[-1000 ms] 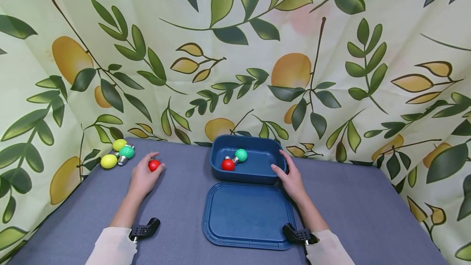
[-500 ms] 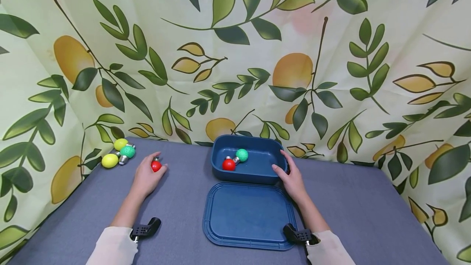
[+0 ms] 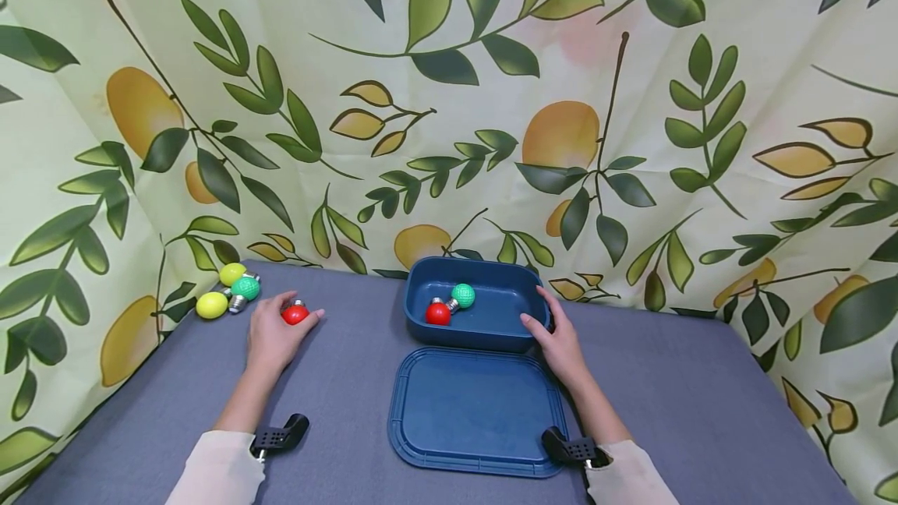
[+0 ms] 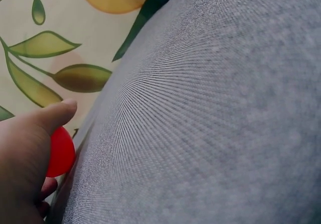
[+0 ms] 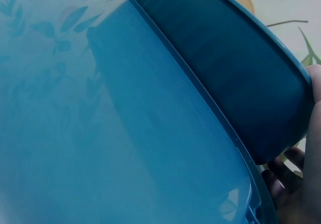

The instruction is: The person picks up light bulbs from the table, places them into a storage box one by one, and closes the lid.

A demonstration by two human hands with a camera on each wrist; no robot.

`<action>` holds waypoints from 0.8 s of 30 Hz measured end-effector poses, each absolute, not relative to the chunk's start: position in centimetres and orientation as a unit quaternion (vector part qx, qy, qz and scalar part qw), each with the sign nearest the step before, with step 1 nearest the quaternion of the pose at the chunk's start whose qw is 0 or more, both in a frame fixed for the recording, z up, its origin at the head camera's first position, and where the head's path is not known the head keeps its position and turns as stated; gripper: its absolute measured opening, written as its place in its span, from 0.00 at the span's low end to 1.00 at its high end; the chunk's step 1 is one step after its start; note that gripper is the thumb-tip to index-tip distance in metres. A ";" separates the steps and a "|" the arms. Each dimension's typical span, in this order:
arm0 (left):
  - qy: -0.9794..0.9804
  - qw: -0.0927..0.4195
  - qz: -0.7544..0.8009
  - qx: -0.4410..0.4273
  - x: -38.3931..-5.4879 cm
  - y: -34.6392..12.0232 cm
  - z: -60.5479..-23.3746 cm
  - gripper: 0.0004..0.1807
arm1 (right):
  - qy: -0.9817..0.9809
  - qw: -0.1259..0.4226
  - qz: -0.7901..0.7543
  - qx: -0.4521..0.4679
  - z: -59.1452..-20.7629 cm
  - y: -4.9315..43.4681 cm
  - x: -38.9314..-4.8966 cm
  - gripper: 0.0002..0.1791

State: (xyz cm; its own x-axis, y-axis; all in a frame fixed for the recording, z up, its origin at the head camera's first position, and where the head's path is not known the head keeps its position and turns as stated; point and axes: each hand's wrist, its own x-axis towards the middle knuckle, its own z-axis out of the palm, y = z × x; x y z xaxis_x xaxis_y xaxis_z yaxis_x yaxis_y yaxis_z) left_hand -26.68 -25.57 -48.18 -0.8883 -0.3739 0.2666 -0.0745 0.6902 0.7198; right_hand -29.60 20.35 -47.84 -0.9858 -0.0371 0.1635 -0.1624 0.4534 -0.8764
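Note:
At the left of the head view, my left hand (image 3: 275, 337) has its fingers curled around a red light bulb (image 3: 295, 313), thumb on the near side. The bulb's metal base points away from me. In the left wrist view the red bulb (image 4: 61, 152) shows below the thumb, partly hidden by the hand. My right hand (image 3: 561, 345) grips the right end of a blue box (image 3: 501, 310), thumb over the near corner and fingers along the outside. Inside the box lie a red bulb (image 3: 438, 312) and a green textured bulb (image 3: 463, 295).
Two yellow bulbs (image 3: 212, 305) and a green bulb (image 3: 245, 287) lie clustered at the table's far left corner. A flat blue lid (image 3: 477, 411) lies directly in front of the box, under my right forearm. Leaf-printed cloth (image 3: 449, 139) hangs behind the grey table (image 3: 351, 411).
The red bulb in my left hand has turned, so its metal base now shows. My left fingers have shifted slightly around it. The right hand stays on the box.

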 end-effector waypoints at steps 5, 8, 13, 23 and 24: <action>-0.898 0.212 -0.360 0.140 -26.5 -25.6 -48.1 0.31 | -0.848 0.057 0.523 0.061 -47.8 20.3 -29.6 0.37; -0.899 0.218 -0.354 0.136 -26.5 -25.6 -47.9 0.26 | -0.846 0.056 0.527 0.063 -47.8 20.2 -29.7 0.37; -0.901 0.211 -0.358 0.126 -26.4 -25.6 -47.7 0.26 | -0.844 0.055 0.530 0.061 -47.6 20.1 -29.7 0.37; -0.921 0.193 -0.325 0.096 -26.4 -25.6 -47.9 0.24 | -0.848 0.057 0.524 0.059 -47.8 20.3 -29.7 0.37; -0.922 0.194 -0.321 0.092 -26.4 -25.6 -47.9 0.23 | -0.849 0.057 0.523 0.058 -47.8 20.4 -29.7 0.37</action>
